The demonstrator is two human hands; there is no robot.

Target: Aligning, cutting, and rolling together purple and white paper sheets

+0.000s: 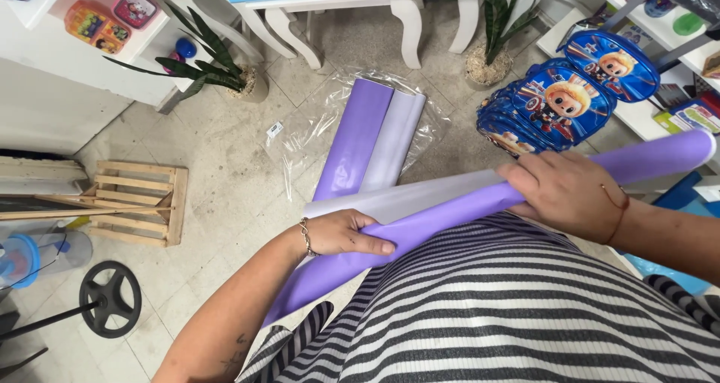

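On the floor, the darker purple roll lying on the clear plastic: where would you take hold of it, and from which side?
Probably around its middle, from above. The darker purple roll lies flat on the clear plastic sheet, touching the paler roll on its right, so fingers get in more easily from its free left side. Both the left hand and right hand already hold another purple roll.

1. The purple roll (465,207) is looking like smooth, matt paper.
2. The wrapper (300,139) on the floor is showing as clear, glossy plastic.
3. The crate (142,203) is showing bare, rough wood.
4. The floor (225,151) is looking like dull, scuffed tile.
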